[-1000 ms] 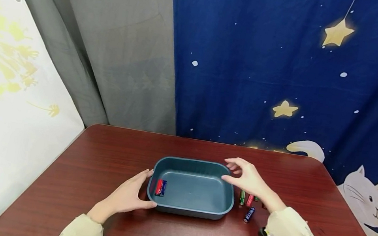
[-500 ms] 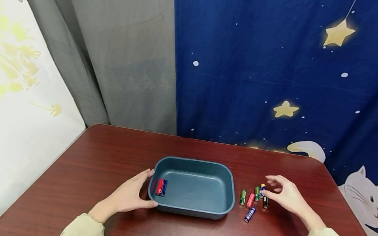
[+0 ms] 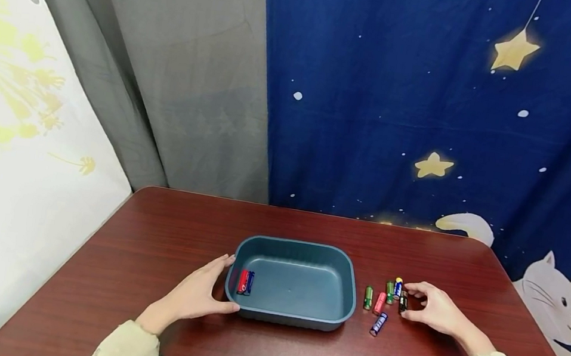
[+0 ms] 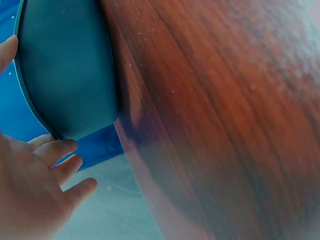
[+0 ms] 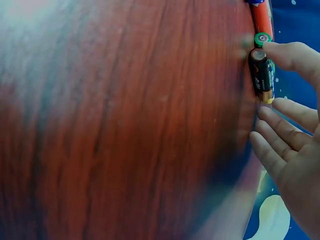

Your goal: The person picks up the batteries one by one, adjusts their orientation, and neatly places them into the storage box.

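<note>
My left hand (image 3: 191, 297) spans the left end of a blue-green plastic basin (image 3: 294, 317), its thumb at the front rim and its fingertips at the left rim. A red battery (image 3: 242, 281) and a dark blue battery (image 3: 249, 283) lie side by side inside, near that end. On the right, my right hand (image 3: 436, 309) reaches down beside a black battery (image 3: 403, 302) with a gold end, index fingertip and thumb right at its two ends. In the right wrist view, the near end of this black battery (image 5: 260, 72) shows uncovered beside the thumb.
Between basin and right hand lie two green batteries, one nearer the basin (image 3: 368, 298), a pink-red battery (image 3: 380, 303), a blue battery with a yellow end (image 3: 398, 288) and a dark blue battery (image 3: 378, 324). The reddish-brown table (image 3: 182, 218) ends at curtains (image 3: 358, 121).
My right hand has moved from over the basin's right rim out to the right, then down to the black battery. The left hand has stayed at the basin.
</note>
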The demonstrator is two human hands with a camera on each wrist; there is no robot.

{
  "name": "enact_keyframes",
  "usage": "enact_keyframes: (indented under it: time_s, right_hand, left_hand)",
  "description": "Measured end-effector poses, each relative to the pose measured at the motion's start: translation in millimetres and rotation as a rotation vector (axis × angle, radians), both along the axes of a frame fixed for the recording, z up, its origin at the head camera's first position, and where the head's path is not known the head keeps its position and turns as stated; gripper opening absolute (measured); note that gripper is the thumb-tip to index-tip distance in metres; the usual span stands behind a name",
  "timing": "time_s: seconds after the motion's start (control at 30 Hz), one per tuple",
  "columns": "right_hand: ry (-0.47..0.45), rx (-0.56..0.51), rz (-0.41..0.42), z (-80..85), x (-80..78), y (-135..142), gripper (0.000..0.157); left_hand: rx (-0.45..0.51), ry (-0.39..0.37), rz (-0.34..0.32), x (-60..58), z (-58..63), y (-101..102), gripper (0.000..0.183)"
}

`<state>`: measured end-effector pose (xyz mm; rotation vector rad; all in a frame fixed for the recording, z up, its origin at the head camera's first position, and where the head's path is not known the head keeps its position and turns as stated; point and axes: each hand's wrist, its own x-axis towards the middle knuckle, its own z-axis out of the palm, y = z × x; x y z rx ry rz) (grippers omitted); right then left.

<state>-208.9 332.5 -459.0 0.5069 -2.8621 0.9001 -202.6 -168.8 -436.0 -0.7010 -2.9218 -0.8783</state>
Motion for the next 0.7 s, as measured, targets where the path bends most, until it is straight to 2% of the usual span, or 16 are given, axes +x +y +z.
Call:
enact_keyframes:
  time_s: [0.5,0.7]
  right_hand:
    - [0.070,0.024,-0.013,-4.4,3.1,-3.4,0.040]
    - [0.062,0.018,-0.041,-6.8,3.6,-2.3,0.039]
  left_hand:
    - [0.005,-0.006,0.005,0.1,-0.9,-0.1,0.097]
    - [0.004,-0.005,0.006,-0.4,-2.0,-0.5,0.097]
